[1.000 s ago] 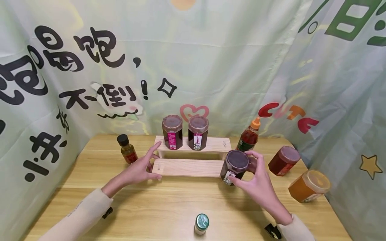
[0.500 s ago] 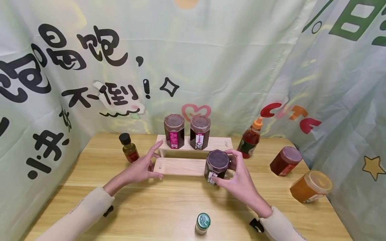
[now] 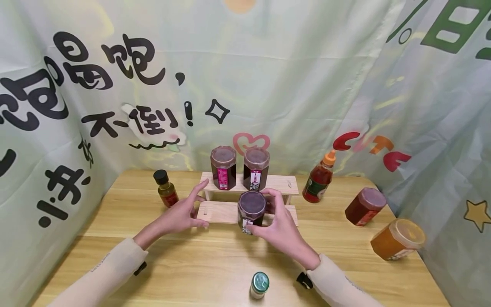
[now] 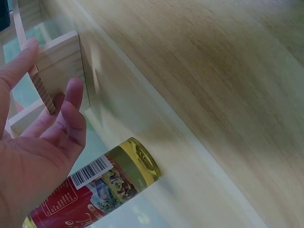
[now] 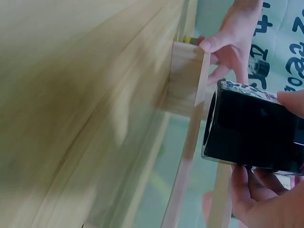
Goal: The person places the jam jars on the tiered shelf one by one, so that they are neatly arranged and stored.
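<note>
My right hand (image 3: 285, 234) grips a dark, faceted jar (image 3: 249, 215) by its sides, thumb in front and fingers behind. The jar is upright over the lower step of a two-step wooden rack (image 3: 218, 211); whether it touches the step I cannot tell. My left hand (image 3: 178, 216) holds the rack's left end, its thumb at the lower step's front edge, as the left wrist view also shows. On the upper step stand two dark jars, one with a pink label (image 3: 223, 168) and one with a white-and-pink label (image 3: 256, 169).
Left of the rack stands a black-capped bottle (image 3: 166, 189). To the right are an orange-capped sauce bottle (image 3: 319, 181), a red-brown jar (image 3: 364, 207) and an amber jar (image 3: 397, 241). A green-capped shaker (image 3: 259, 285) stands near the front. Printed cloth (image 3: 291, 85) hangs behind the table.
My right hand has carried the dark jar leftward along the lower step, from its right end to near its middle. The left hand has stayed at the rack's left end.
</note>
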A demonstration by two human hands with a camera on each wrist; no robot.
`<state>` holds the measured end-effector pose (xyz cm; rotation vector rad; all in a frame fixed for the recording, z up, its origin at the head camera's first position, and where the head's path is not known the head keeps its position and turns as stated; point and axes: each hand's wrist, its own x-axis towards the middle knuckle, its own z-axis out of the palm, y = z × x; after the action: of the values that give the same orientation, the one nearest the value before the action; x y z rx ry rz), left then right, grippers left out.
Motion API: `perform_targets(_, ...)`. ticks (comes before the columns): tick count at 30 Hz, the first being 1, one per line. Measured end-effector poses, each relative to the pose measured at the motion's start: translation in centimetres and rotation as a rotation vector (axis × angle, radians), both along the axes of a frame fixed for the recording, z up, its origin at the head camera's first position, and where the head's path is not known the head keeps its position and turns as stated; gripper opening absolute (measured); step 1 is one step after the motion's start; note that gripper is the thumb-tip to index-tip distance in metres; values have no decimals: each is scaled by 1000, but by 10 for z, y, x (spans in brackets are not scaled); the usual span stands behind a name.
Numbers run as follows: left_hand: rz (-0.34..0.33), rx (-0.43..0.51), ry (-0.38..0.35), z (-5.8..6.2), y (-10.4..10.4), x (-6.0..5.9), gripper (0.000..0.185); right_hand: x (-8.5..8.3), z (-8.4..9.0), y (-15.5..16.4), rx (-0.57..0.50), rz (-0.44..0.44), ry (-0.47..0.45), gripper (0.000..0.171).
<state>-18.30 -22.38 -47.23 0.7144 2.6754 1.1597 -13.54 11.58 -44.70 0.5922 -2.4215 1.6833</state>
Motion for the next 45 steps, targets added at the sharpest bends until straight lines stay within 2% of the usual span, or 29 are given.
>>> perform_targets(8,4,-12,8,0,1,5,133,-5,-3,-24,-38,62,-10,99)
perform_targets(26,-3,-14,11,-1,4,4,131,-23,-6,-53,-73,155,-34,101)
perform_targets(31,-4,-12,15,-1,2,4,132,-26,-5,-58,-29,152,-32,100)
perform_targets(40,-11,-8,15,0,1,2,132,-30,-8,-59,165,60,63,101)
perform_targets(45,-5,-2,13,1,0,1,132,-29,-10,-61,181,84,84,100)
